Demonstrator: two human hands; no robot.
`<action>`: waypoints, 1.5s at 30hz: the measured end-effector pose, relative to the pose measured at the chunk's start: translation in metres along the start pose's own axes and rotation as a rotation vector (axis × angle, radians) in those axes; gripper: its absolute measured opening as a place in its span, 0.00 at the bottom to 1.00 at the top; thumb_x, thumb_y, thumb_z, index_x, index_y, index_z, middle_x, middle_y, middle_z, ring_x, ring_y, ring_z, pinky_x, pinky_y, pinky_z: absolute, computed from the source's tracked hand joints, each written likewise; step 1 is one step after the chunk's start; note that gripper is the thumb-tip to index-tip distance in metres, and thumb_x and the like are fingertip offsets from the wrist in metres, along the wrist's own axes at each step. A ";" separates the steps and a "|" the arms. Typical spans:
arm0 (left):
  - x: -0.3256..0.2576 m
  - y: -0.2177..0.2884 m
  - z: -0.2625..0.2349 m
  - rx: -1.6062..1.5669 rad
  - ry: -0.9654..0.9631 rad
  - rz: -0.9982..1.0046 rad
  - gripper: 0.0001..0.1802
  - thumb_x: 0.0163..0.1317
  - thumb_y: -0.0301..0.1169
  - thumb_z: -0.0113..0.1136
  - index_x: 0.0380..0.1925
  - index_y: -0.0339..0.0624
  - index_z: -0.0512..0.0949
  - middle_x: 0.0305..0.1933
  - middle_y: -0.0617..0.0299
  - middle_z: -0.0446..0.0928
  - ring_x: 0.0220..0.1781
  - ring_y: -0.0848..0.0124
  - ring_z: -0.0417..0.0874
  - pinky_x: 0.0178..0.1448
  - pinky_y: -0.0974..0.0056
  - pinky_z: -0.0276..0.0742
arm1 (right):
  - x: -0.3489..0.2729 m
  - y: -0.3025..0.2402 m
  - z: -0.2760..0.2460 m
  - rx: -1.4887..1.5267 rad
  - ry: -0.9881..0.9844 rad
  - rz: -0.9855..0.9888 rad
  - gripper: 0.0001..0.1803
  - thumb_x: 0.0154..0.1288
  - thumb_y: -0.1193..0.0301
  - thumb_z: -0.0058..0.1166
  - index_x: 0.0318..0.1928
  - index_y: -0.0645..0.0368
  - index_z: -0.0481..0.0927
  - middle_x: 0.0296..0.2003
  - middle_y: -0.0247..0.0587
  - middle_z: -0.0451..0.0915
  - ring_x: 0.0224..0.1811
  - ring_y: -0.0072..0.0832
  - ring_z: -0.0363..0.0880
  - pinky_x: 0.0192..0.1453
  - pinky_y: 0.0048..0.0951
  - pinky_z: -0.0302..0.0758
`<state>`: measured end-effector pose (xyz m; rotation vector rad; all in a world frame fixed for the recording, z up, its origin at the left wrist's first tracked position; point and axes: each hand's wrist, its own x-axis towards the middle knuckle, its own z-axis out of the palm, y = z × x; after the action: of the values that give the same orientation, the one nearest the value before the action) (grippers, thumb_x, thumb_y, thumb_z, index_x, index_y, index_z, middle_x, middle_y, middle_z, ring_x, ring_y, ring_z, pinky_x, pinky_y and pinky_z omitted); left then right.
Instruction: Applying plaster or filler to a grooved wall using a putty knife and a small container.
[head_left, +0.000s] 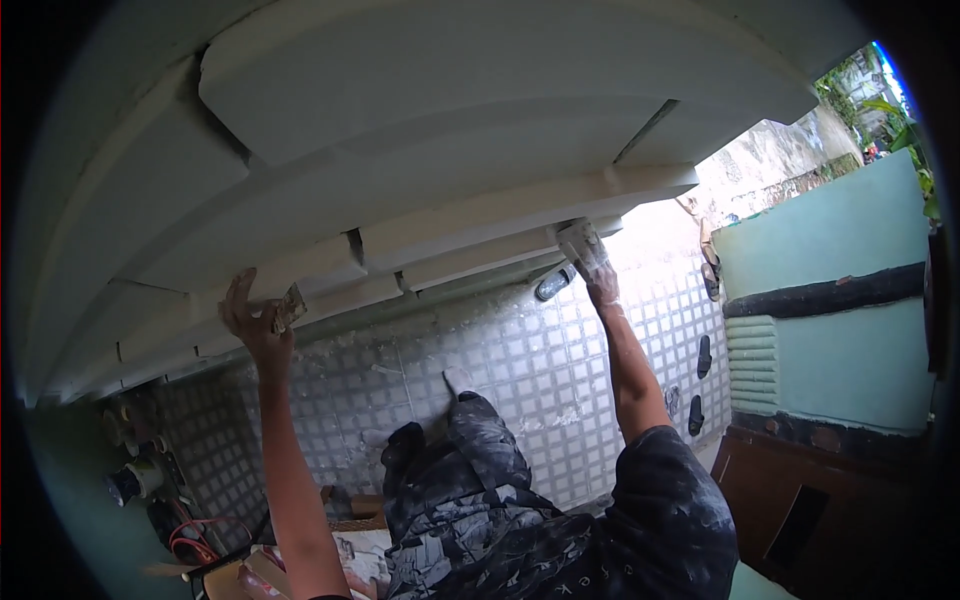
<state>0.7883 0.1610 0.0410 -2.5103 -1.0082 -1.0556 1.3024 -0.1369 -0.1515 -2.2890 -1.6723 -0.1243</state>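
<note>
My left hand (pixel 258 322) is raised against the lower ledge of a pale stepped moulding (pixel 430 230). Its fingers point up, and a small flat piece crusted with plaster (pixel 290 308) is held by the thumb; its exact kind is unclear. Farther right, my right hand (pixel 600 279) grips a putty knife (pixel 578 240) smeared with white plaster. The blade rests at the moulding's lower edge near its right end. Dark gaps and joints run across the moulding between its sections. White dust coats my right hand and wrist.
Below lies a grey checkered tile floor (pixel 540 370) with white dust. A sandal (pixel 555 283) lies under the moulding, and more dark footwear (pixel 704 356) by the green wall (pixel 820 270). Reddish cables (pixel 190 535) and a brown board (pixel 800 500) are at the lower sides.
</note>
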 end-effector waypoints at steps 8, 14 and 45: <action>0.008 0.014 -0.014 -0.062 -0.157 -0.078 0.03 0.53 0.24 0.57 0.22 0.43 0.76 0.66 0.61 0.62 0.71 0.56 0.55 0.70 0.38 0.45 | -0.041 0.081 0.019 -0.138 -0.087 1.213 0.16 0.66 0.73 0.44 0.52 0.64 0.75 0.42 0.56 0.81 0.43 0.49 0.82 0.45 0.43 0.79; 0.012 0.015 -0.017 -0.052 -0.128 -0.028 0.04 0.50 0.22 0.57 0.23 0.44 0.77 0.67 0.60 0.61 0.71 0.54 0.55 0.71 0.37 0.44 | -0.037 0.061 0.012 -0.031 0.179 0.724 0.09 0.54 0.77 0.43 0.32 0.68 0.77 0.31 0.62 0.77 0.34 0.57 0.77 0.39 0.52 0.73; 0.010 0.050 -0.034 -0.035 -0.278 -0.183 0.18 0.40 0.15 0.59 0.34 0.45 0.76 0.72 0.54 0.53 0.74 0.47 0.47 0.72 0.36 0.41 | -0.019 0.052 0.005 -0.099 0.117 1.052 0.08 0.56 0.77 0.51 0.32 0.71 0.79 0.33 0.61 0.80 0.36 0.51 0.81 0.39 0.49 0.77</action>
<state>0.8088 0.1141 0.0742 -2.6867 -1.3271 -0.7876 1.3448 -0.1666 -0.1710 -2.8323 -0.2638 -0.0965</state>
